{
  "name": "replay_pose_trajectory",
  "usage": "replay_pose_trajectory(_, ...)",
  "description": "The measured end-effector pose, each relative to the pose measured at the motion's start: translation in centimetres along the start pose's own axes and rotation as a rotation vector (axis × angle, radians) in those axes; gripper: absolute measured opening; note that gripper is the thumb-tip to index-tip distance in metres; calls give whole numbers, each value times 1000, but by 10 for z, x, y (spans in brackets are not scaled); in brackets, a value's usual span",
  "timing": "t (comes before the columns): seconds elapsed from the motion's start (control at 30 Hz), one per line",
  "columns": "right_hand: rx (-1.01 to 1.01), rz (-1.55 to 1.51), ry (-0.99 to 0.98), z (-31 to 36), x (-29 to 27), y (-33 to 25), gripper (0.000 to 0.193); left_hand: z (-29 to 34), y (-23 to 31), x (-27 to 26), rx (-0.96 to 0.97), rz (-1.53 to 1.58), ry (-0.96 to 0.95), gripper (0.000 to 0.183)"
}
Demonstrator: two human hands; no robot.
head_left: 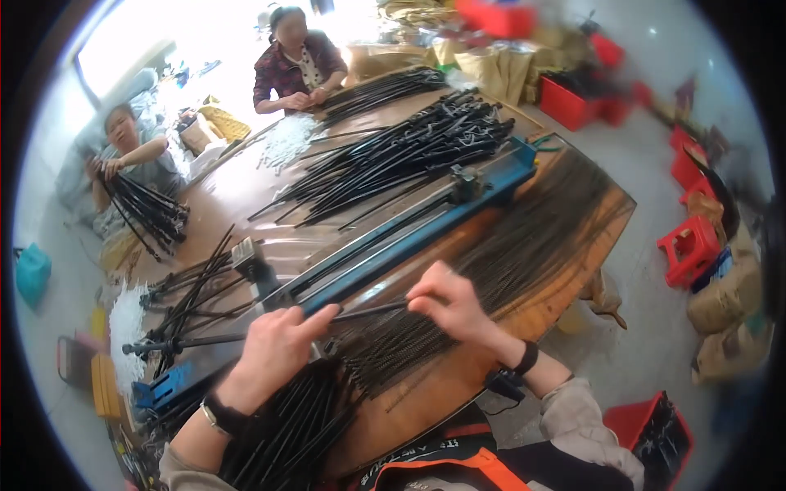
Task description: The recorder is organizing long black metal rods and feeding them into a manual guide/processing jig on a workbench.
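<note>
A long thin black rod (372, 311) with a knobbed left end runs across in front of me. My left hand (278, 344) is wrapped round its middle, index finger stretched along it. At the rod's right end, my right hand (449, 301) pinches the tip between thumb and fingers. Just beyond both hands lies a long blue metal rail fixture (393, 258), with a metal block (250, 262) near its left end and a clamp-like block (467, 184) near its right. Dark thin coiled springs or rods (508, 254) cover the table on the near side of the rail.
A pile of black rods (409, 155) lies beyond the rail, beside small white pieces (291, 141). More rods (286, 417) lie below my left arm. Two people sit across the table, one gripping a rod bundle (147, 209). A red stool (689, 250) and red bin (655, 434) stand right.
</note>
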State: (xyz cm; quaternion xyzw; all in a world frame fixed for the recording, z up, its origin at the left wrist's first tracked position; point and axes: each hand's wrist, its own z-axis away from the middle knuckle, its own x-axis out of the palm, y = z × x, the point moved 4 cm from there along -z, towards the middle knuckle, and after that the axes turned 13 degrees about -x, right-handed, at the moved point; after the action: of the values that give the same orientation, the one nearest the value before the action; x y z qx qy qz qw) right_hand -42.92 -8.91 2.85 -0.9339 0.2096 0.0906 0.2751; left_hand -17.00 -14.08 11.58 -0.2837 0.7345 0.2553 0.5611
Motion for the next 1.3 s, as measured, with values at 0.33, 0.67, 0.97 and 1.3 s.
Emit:
replay_pose_trajectory(0.33, -261, 235, -55, -16, 46, -9, 24, 36, -29, -14, 9, -161, 146, 45)
replay_pose_trajectory(0.67, -384, 266, -89, -28, 81, -8, 23, 67, -65, -21, -139, -44, 166, 37)
replay_pose_trajectory(0.97, 435, -43, -340, -45, 121, 60, 15, 122, -166, -103, -481, -137, 499, 17)
replay_pose_trajectory(1.3, -219, -364, -421, -122, 260, 21, 14, 199, -180, -98, -690, -87, 436, 22)
